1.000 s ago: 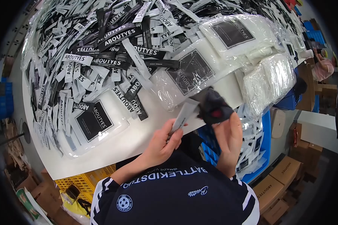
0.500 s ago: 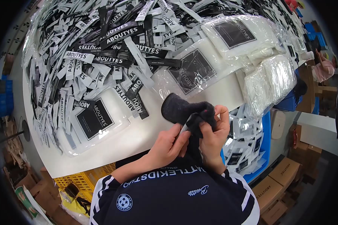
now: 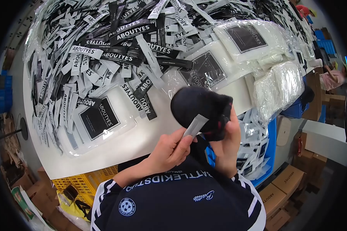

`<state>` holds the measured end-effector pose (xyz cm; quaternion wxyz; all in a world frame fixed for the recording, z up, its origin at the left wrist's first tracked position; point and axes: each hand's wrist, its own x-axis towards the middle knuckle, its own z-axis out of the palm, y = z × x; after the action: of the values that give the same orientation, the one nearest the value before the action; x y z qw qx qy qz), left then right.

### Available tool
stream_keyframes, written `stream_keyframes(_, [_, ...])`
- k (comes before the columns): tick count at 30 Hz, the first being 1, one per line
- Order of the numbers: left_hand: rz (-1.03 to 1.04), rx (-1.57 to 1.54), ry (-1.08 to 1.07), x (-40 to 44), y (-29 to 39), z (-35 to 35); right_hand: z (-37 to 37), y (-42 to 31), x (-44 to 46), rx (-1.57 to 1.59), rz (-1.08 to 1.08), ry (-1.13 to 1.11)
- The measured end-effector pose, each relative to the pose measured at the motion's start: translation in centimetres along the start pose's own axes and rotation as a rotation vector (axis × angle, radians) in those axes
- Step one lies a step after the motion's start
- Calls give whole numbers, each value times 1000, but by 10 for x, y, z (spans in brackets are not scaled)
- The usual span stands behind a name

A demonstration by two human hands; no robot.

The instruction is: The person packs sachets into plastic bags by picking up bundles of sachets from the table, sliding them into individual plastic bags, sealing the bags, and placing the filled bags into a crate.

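Note:
Between the thumb and fingers of my left hand (image 3: 169, 151) is a narrow pale grey stick packet (image 3: 197, 125), its free end pointing up and to the right. My right hand (image 3: 229, 142) grips a soft black fabric piece (image 3: 196, 106) by its right side. That piece has a rounded, slipper-like end on the left and a little red near the right edge; its exact kind I cannot tell. The packet's tip lies in front of the black fabric. Part of my right hand's fingers is hidden behind it. Both things are held above the table's (image 3: 150, 134) near edge.
A large heap of black and white printed strip packets (image 3: 115, 42) covers the far table. Clear bags with black labels (image 3: 98, 119) lie at left and right. Below the right edge stands a blue bin (image 3: 273, 154) of packets; a yellow crate (image 3: 81, 183) sits at lower left.
The black fabric piece, bunched in both hands before, is now turned and spread out in my right hand. My left hand has drawn back slightly, and the stick packet shows more fully.

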<state>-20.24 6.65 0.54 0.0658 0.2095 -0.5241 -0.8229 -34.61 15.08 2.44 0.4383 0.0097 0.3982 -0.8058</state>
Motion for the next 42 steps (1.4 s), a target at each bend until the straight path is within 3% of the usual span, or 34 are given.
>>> stream_keyframes(2, [59, 104, 9, 2, -2, 3, 8, 3, -4, -246, -80, -75])
stream_keyframes(4, [74, 131, -6, 1, -3, 4, 4, 8, -4, -689, -212, -170])
stream_keyframes(9, [34, -22, -52, -6, -5, 0, -3, 4, 0, -549, -172, -196])
stream_keyframes(12, [112, -8, -100, -5, -9, -1, -15, -1, -2, -607, -259, -164])
stream_keyframes(14, [125, -59, -65, -9, -4, -5, -22, -10, 5, -480, -365, 60])
stream_keyframes(16, [128, -101, -55, -12, 0, -8, -43, -20, 14, -603, -566, 158])
stream_keyframes(19, [126, -138, -70, -14, 1, -10, -51, -29, 23, -1191, -564, 225])
stream_keyframes(20, [132, -143, -75, -14, -1, -10, -56, -27, 29, -1656, -719, 216])
stream_keyframes(22, [145, -126, -82, -12, -3, -11, -47, -18, 18, -1872, -802, 277])
stream_keyframes(25, [153, -52, -83, -11, -7, -10, -20, 6, 7, -880, -581, -263])
stream_keyframes(26, [150, -16, -97, -9, -12, -8, -2, 13, -2, -748, -294, -363])
stream_keyframes(28, [184, 100, -68, -11, -14, -12, 6, 28, -3, -623, -57, -509])
stream_keyframes(30, [268, 253, 22, -14, -13, -18, 10, 42, 5, -533, 35, -644])
stream_keyframes(31, [-32, 189, -30, -23, -5, -30, 16, 47, 10, -481, -7, -463])
stream_keyframes(32, [111, 386, 107, -33, -9, -40, 15, 47, 26, -255, 32, -433])
stream_keyframes(34, [400, 785, 384, -49, -21, -61, 20, 32, 57, -881, 33, -501])
stream_keyframes(36, [472, 997, 738, -61, -32, -83, 45, 55, 78, -1490, -534, -726])
stream_keyframes(37, [460, 1179, 742, -64, -20, -94, 56, 68, 86, -1771, -844, -821])
stream_keyframes(38, [443, 1360, 740, -65, -7, -104, 57, 81, 94, -1927, -974, -843])
stream_keyframes(39, [339, 1325, 799, -63, -10, -109, 56, 88, 101, -1957, -984, -851])
stream_keyframes(42, [380, 1291, 689, -78, -18, -130, 61, 92, 109, -1854, -961, -881])
